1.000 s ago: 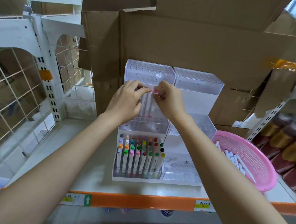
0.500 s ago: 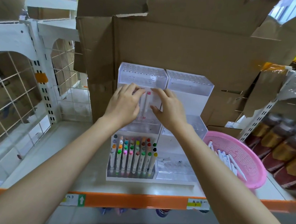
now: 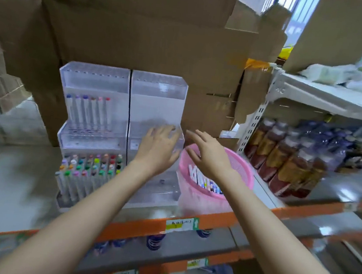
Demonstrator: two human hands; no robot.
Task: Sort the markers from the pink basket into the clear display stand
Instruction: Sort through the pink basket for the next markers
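Markers (image 3: 204, 180) lie heaped in pink basket (image 3: 200, 199), just right of clear display stand (image 3: 118, 135). Right hand (image 3: 211, 157) above basket, fingers spread, empty. Left hand (image 3: 159, 148) before stand's right half, fingers splayed, empty. Frame blurred.

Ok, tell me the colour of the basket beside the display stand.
The basket is pink; head view shows it best.

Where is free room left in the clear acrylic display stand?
In the clear acrylic display stand, the right half, beside the pink plastic basket, looks empty. Left half: top tier bare; middle tier holds six markers, with room to their right; the front tier of coloured-cap markers is crowded.
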